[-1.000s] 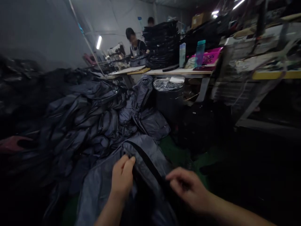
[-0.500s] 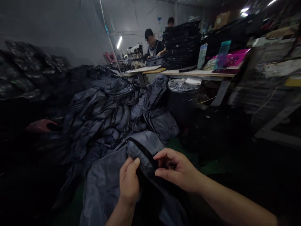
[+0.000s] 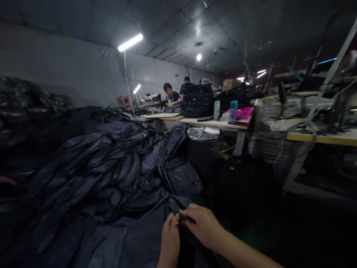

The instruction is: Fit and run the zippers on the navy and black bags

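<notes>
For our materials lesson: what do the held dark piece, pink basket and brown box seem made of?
Held dark piece: probably synthetic cloth, faintly sheeny, creasing softly.
Pink basket: likely moulded plastic, evenly bright, with a pierced side.
Brown box: apparently matt cardboard, judging by its tan, flat sides.

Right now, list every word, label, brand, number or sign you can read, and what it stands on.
No text is readable.
Small pale mark on the black heap: too small to read.
Cardboard box: any print too small and blurred.
Dark fabric in left hand and right hand: no lettering shows.
</notes>
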Available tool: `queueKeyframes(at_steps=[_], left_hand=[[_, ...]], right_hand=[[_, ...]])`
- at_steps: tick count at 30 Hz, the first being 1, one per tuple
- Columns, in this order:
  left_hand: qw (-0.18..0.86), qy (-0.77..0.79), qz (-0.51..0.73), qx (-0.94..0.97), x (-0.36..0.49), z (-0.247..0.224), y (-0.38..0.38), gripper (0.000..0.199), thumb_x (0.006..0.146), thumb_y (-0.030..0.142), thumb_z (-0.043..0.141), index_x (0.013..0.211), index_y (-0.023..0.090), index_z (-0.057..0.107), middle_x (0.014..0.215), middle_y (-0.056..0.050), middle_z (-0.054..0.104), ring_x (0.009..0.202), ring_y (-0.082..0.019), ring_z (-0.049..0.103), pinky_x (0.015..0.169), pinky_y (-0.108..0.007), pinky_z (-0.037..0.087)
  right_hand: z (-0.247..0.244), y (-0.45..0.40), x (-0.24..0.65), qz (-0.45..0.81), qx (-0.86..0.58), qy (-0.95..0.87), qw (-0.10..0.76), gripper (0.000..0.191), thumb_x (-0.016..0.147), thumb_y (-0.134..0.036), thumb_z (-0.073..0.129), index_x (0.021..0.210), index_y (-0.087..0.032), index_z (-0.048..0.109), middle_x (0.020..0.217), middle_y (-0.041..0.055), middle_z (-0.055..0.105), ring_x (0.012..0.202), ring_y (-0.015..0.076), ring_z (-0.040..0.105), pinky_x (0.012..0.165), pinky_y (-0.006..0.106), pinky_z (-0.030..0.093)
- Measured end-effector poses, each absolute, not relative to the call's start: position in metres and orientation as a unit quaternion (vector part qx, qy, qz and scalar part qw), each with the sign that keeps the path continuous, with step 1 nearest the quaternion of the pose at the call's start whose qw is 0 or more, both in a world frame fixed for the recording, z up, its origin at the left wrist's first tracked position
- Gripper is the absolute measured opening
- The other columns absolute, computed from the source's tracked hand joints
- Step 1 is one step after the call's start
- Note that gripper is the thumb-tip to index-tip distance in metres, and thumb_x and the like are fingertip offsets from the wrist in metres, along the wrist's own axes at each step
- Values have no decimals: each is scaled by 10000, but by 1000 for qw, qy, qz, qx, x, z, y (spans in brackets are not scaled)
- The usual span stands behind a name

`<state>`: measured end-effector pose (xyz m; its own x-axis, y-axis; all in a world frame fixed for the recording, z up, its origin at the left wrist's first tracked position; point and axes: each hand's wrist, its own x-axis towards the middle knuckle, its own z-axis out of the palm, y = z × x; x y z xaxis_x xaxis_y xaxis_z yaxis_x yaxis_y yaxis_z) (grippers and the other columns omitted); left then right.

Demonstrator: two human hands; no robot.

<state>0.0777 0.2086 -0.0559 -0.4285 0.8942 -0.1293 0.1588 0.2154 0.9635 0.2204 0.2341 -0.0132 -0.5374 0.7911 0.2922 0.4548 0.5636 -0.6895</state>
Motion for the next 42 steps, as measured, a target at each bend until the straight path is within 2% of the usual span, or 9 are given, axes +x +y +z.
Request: queueKeyframes(at_steps=[5, 10, 16, 19, 22, 26, 30, 34, 42], left_hand=[[398, 681, 472, 393, 82, -69, 213, 373, 748, 431, 451, 970, 155, 568, 1182, -146, 585, 1147, -251, 503, 964, -351, 373], [404, 641, 435, 487, 92, -60, 211, 233, 813, 380, 361, 739, 221, 514, 771, -19, 607, 824, -201, 569, 769, -301, 425], [366, 614, 431, 551, 97, -65, 221, 228, 837, 386, 375, 751, 217, 501, 754, -25, 587, 773, -195, 556, 696, -290, 416], [344, 607, 420, 580, 97, -70, 224, 208, 849, 370, 378, 768, 222, 499, 756, -35, 590, 748, -195, 562, 699, -311, 428], [274, 601, 432, 614, 95, -67, 226, 152, 833, 287, 417, 904, 211, 528, 891, -71, 608, 853, -205, 573, 786, -346, 444], [121, 540, 389, 736, 88, -54, 231, 421, 751, 100, 445, 1148, 209, 532, 1189, -97, 534, 1162, -232, 447, 1003, -435, 340], [61, 505, 305, 806, 82, -40, 239, 368, 732, 55, 450, 1007, 222, 628, 1228, -65, 521, 1211, -243, 392, 1036, -460, 299], [64, 492, 217, 841, 80, -25, 246, 218, 749, 101, 492, 876, 198, 641, 986, -49, 610, 1012, -203, 504, 925, -363, 395], [8, 529, 74, 845, 85, -7, 247, 181, 806, 152, 421, 846, 187, 594, 849, -64, 636, 813, -210, 581, 705, -318, 426]], right_hand=[[-34, 241, 221, 168, -401, -861, 263, 163, 811, -115, 483, 821, -195, 625, 792, 5, 611, 712, 128, 580, 640, 201, 392], [-47, 251, 231, 115, -416, -876, 215, 195, 747, -59, 477, 830, -190, 596, 812, 12, 613, 692, 143, 568, 620, 227, 373], [-46, 263, 244, 253, -429, -828, 257, 63, 803, -173, 494, 780, -186, 552, 759, 2, 584, 674, 134, 530, 606, 217, 374], [-50, 268, 246, 372, -423, -779, 275, 140, 848, -254, 468, 754, -171, 531, 680, -8, 545, 626, 127, 493, 564, 213, 368], [-58, 273, 249, 438, -409, -747, 288, 164, 856, -277, 462, 757, -161, 525, 636, -25, 506, 585, 113, 449, 554, 213, 360], [-65, 279, 252, 458, -399, -735, 302, 182, 842, -307, 491, 746, -156, 522, 633, -30, 482, 582, 107, 418, 559, 211, 357], [-66, 281, 253, 447, -404, -738, 305, 202, 831, -330, 511, 731, -155, 537, 646, -20, 494, 595, 111, 409, 555, 211, 349], [-60, 281, 253, 436, -407, -747, 294, 192, 823, -317, 521, 744, -149, 572, 647, -18, 517, 596, 112, 409, 543, 215, 331], [-42, 279, 256, 433, -423, -754, 254, 236, 782, -373, 585, 705, -150, 573, 599, -42, 466, 569, 103, 378, 526, 217, 304]])
